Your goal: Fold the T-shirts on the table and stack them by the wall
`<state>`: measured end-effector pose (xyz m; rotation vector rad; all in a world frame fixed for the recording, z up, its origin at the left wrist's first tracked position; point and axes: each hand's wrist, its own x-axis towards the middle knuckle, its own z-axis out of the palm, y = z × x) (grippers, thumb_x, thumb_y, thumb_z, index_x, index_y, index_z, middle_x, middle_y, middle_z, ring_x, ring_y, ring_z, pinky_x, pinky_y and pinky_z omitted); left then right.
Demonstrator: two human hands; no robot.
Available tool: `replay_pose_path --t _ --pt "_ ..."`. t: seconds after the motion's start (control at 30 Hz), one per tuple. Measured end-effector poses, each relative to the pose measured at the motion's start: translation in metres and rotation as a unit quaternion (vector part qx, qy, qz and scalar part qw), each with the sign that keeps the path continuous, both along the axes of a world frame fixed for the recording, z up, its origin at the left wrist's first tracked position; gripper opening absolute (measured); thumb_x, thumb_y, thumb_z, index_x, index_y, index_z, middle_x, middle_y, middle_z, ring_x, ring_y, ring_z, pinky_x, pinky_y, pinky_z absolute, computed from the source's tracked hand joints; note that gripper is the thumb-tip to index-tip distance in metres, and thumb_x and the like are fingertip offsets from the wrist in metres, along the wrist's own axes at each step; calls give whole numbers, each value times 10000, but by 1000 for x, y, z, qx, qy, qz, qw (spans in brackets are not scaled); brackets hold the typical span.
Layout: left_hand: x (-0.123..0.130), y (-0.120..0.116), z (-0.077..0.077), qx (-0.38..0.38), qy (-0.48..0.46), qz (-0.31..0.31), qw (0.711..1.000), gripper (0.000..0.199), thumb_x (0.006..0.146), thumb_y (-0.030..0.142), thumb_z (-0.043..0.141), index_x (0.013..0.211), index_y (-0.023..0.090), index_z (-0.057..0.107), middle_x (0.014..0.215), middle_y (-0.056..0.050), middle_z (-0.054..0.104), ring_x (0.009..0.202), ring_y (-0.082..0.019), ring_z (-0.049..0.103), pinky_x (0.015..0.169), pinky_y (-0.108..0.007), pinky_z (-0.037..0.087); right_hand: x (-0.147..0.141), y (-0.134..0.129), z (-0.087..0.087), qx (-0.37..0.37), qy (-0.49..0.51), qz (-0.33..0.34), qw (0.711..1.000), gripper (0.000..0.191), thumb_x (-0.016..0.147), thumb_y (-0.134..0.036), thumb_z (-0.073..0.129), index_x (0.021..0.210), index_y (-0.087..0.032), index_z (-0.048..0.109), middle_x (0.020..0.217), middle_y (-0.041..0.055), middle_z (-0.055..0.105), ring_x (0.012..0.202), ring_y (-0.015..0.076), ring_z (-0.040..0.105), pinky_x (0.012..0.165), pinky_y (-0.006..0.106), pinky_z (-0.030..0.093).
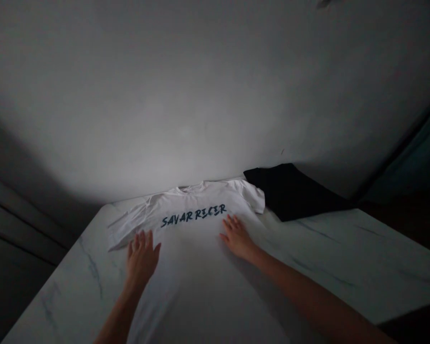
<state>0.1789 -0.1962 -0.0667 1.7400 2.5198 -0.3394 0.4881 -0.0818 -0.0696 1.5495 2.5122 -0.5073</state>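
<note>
A white T-shirt (197,253) with dark lettering across its chest lies spread on a marbled white table (329,253), its collar toward the wall. My left hand (142,258) is at the shirt's left side, just below the left sleeve, with the thumb apart from the fingers and nothing gripped. On the shirt's right half, below the end of the lettering, my right hand (237,237) lies palm down with its fingers spread. The left sleeve shows creases; the right sleeve reaches to a black cloth.
The folded black cloth (294,193) lies at the back right of the table, against the grey wall (186,95). Dark panels stand beyond the table's left edge. A bluish cloth hangs at the far right. A dark shape is at the bottom right corner.
</note>
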Motion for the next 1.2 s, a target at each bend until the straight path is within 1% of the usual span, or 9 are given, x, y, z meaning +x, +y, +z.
replay_pose_path --t 0.13,0.23,0.43,0.6,0.67,0.8,0.87,1.0,1.2 --pt "35 85 -15 12 -99 -40 994 543 960 290 313 1460 91 389 1536 -163 368 1431 -296 327 1147 -471 321 -100 24 -13 -65 106 105 987 513 992 -334 363 1466 -145 415 1570 130 294 1451 258 265 1182 447 232" --pt "37 109 -37 25 -122 -47 991 534 962 263 299 1467 106 378 1544 -138 357 1433 -288 321 1142 -463 337 -127 46 -29 -68 119 121 983 505 998 -355 364 1466 -173 414 1581 115 272 1460 243 243 1186 453 216" --pt "-35 71 -64 30 -149 -29 988 523 964 386 320 1463 259 411 1554 -64 369 1433 -298 328 1150 -476 330 -48 104 -49 -31 36 74 996 532 999 -458 365 1492 -258 370 1594 63 246 1467 255 220 1192 477 181" --pt "-65 86 -57 0 -75 37 996 558 917 414 401 1370 114 529 1422 -198 522 1300 -445 468 1060 -599 366 -19 157 -54 41 -44 -74 995 557 989 -371 397 1424 -27 447 1503 266 356 1402 377 336 1129 585 248" --pt "-51 114 -57 -1 -48 23 999 549 933 402 363 1309 58 570 1326 -237 591 1253 -425 521 1069 -571 365 -36 169 -56 31 -3 -38 999 505 995 -320 374 1384 -21 496 1482 251 402 1390 349 367 1136 555 263" --pt "-11 170 -74 9 -164 -101 981 519 974 325 285 1435 141 435 1483 -144 466 1383 -270 418 1133 -440 346 -72 175 -63 -35 94 160 982 401 997 -300 418 1378 -266 534 1480 -11 472 1378 138 401 1160 290 284" --pt "-4 187 -89 0 -202 -138 970 524 979 324 285 1484 202 355 1554 -91 359 1439 -230 322 1156 -433 313 -77 179 -69 -54 111 209 970 425 993 -349 444 1413 -303 485 1520 -26 404 1407 145 355 1177 316 258" --pt "-33 193 -110 -17 -184 -132 974 524 987 343 256 1504 272 297 1600 -37 248 1475 -249 224 1178 -498 241 -51 204 -80 -75 71 194 976 484 999 -365 414 1475 -286 381 1576 32 270 1459 216 239 1197 445 203" --pt "-106 166 -110 -28 -134 -109 985 532 977 346 234 1505 299 274 1590 -34 271 1468 -240 249 1174 -507 244 8 237 -79 -22 32 77 996 479 954 -329 497 1432 -301 462 1528 34 381 1421 217 334 1187 390 210"
